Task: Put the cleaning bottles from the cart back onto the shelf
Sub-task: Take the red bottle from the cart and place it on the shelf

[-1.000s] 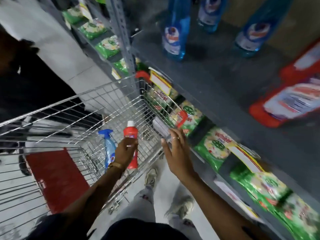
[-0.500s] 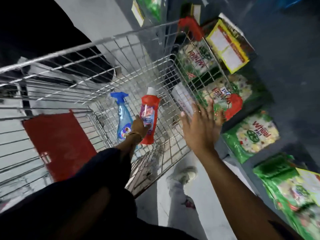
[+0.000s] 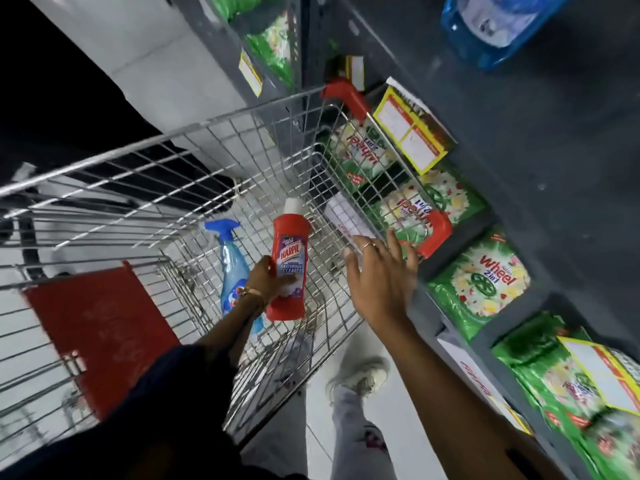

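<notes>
My left hand (image 3: 268, 280) is closed around one red bathroom-cleaner bottle (image 3: 286, 268), thumb across its label, white cap pointing away from me; I hold it upright inside the wire cart (image 3: 194, 143), above the basket floor. Just to the left of that hand, partly hidden behind my wrist, one blue spray bottle (image 3: 231, 258) lies in the cart with its blue trigger head farthest from me. So I count two cleaning bottles in the cart: one gripped, one loose.

My right hand (image 3: 379, 278) is open and holds nothing, fingers spread, hovering at the cart's near right edge; whether the fingertips touch the wire I cannot tell. Just beyond its fingers sits one of the cart's two red corner guards (image 3: 434, 233).

To the right of my right hand runs the grey shelf (image 3: 519, 188). On its lower level I can count at least four green detergent packs (image 3: 479, 282), with more further off, blurred. High up beyond both hands, one blue bottle (image 3: 491, 26) stands on the upper shelf board. Two yellow price tags (image 3: 408, 133) hang on the shelf edge nearest my hands.
</notes>
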A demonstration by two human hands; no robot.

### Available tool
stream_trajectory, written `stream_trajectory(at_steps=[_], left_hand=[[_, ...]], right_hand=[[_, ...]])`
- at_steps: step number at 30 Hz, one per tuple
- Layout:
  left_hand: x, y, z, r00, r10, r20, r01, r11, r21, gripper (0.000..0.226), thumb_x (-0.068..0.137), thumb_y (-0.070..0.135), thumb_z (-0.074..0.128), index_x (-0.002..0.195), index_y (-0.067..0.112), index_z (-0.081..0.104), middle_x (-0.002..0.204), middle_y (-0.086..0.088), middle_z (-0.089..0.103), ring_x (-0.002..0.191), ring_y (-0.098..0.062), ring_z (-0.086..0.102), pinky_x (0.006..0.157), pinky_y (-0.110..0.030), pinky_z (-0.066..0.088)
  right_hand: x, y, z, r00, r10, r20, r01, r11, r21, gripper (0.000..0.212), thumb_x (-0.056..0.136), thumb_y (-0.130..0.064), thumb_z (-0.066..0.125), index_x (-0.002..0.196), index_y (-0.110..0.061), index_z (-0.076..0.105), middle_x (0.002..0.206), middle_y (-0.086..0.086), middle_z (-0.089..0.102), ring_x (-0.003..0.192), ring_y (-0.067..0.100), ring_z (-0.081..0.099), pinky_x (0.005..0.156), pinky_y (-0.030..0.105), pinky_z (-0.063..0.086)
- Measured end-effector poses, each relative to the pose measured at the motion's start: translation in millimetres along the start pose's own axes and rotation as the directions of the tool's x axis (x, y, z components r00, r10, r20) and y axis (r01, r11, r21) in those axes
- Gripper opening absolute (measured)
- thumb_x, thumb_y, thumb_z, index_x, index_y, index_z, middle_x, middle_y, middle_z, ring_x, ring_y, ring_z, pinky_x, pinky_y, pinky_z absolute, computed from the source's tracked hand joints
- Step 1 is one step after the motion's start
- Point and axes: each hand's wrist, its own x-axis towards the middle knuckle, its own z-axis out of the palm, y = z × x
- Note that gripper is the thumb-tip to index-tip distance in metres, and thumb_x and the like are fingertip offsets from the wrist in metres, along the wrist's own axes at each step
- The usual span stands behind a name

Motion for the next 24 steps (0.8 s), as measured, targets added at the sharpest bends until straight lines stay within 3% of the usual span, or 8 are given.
stream_trajectory(at_steps=[3,5,7,9,12,15,18,24], left_hand=[[-37.9,23.9,-18.1,0.980,0.197,-0.016,-0.198,0.977,-0.078,0.046,0.069,0.019,0.080,0.107,0.012,0.053,0.095,-0.001,0.065,0.079,-0.017,0.063,0.068,-0.026,0.053],[-64.2,43.5,-32.6,0.954,0.299,-0.024,-0.298,0.938,-0.176,0.044,0.070,0.013,0.078,0.106,0.014,0.053,0.095,-0.001,0.067,0.080,-0.012,0.066,0.072,-0.031,0.057],[-97.9,66.6,-43.2,0.920,0.392,-0.006,-0.380,0.887,-0.261,0.046,0.070,0.005,0.077,0.109,0.012,0.055,0.097,-0.006,0.071,0.080,-0.016,0.070,0.074,-0.035,0.060],[-135.6,91.9,-48.5,0.871,0.489,0.051,-0.452,0.837,-0.308,0.051,0.067,0.004,0.079,0.113,0.010,0.057,0.099,-0.011,0.074,0.084,-0.022,0.073,0.074,-0.037,0.061],[-191.9,122.5,-38.3,0.794,0.589,0.151,-0.520,0.786,-0.335,0.055,0.054,0.014,0.087,0.104,0.019,0.065,0.092,-0.007,0.077,0.082,-0.022,0.073,0.068,-0.036,0.061],[-241.0,140.9,-10.8,0.697,0.657,0.286,-0.580,0.752,-0.314,0.049,0.057,0.017,0.084,0.102,0.016,0.067,0.093,-0.006,0.078,0.083,-0.024,0.073,0.069,-0.038,0.061],[-273.9,141.4,19.7,0.645,0.648,0.404,-0.575,0.761,-0.302,0.040,0.066,0.020,0.080,0.102,0.013,0.066,0.093,-0.005,0.078,0.080,-0.018,0.073,0.063,-0.029,0.058],[-323.7,128.4,77.4,0.565,0.537,0.627,-0.520,0.821,-0.234,0.017,0.089,0.014,0.054,0.101,0.022,0.064,0.080,0.007,0.076,0.071,-0.008,0.070,0.059,-0.022,0.056]], right_hand=[[-3.6,-0.4,-10.0,0.998,-0.015,0.067,0.009,0.995,0.095,0.053,0.093,-0.048,0.027,0.124,-0.020,0.058,0.133,0.004,0.062,0.137,0.021,0.040,0.116,0.044,0.012],[-3.1,-3.8,-23.2,0.986,0.000,0.167,-0.056,0.941,0.335,0.054,0.093,-0.049,0.030,0.126,-0.016,0.057,0.129,0.006,0.064,0.128,0.022,0.051,0.116,0.041,0.019],[-13.3,-5.6,-53.0,0.965,0.016,0.261,-0.196,0.706,0.680,0.045,0.096,-0.042,0.042,0.126,-0.012,0.056,0.125,0.008,0.065,0.120,0.024,0.057,0.107,0.038,0.038],[-33.6,-4.9,-82.8,0.948,-0.006,0.319,-0.285,0.434,0.855,0.034,0.096,-0.036,0.047,0.123,-0.019,0.058,0.120,-0.003,0.065,0.116,0.011,0.059,0.097,0.025,0.046],[-74.5,9.8,-117.1,0.953,0.008,0.304,-0.297,0.238,0.925,0.020,0.096,-0.028,0.047,0.101,-0.027,0.066,0.094,-0.015,0.071,0.090,-0.003,0.066,0.082,0.016,0.052],[-117.2,33.5,-142.0,0.957,0.147,0.249,-0.270,0.142,0.952,0.027,0.094,-0.025,0.049,0.111,-0.014,0.066,0.109,0.008,0.072,0.103,0.023,0.067,0.091,0.035,0.054],[-157.1,63.9,-158.0,0.937,0.248,0.245,-0.263,0.041,0.964,0.031,0.094,-0.025,0.048,0.114,-0.007,0.064,0.109,0.013,0.071,0.098,0.026,0.068,0.079,0.032,0.060],[-239.4,120.9,-174.9,0.905,0.378,0.194,-0.205,-0.010,0.979,0.034,0.083,-0.038,0.052,0.100,-0.015,0.068,0.093,-0.002,0.078,0.088,0.013,0.072,0.066,0.023,0.056]])
